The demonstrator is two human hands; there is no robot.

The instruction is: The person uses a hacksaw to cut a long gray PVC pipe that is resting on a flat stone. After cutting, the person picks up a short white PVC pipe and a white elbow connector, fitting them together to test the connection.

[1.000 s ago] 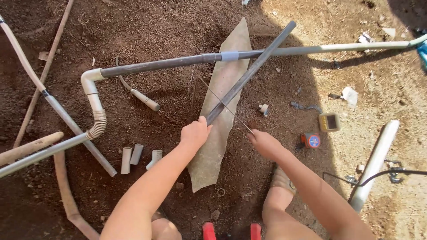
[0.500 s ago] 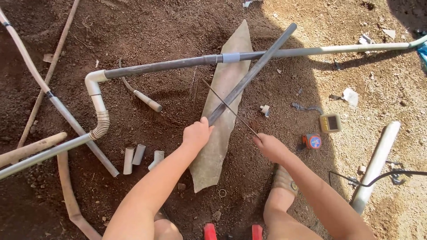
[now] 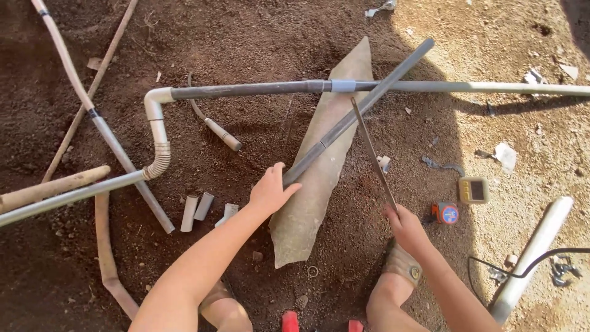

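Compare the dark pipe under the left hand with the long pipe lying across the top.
The dark pipe runs diagonally over a flat board; the long pipe lies level on the soil. The dark pipe has plain ends; the long pipe joins a white elbow and carries a pale coupling. The left hand pins the dark pipe; nothing holds the long one. Both are grey and straight.

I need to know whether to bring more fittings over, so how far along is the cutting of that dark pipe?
Done: three short pipe offcuts lie on the soil, and a long pipe run is joined to a white elbow. In hand: the left hand steadies the dark pipe on a slab; the right hand holds a saw blade against it. Left: the pipe shows no cut through it.
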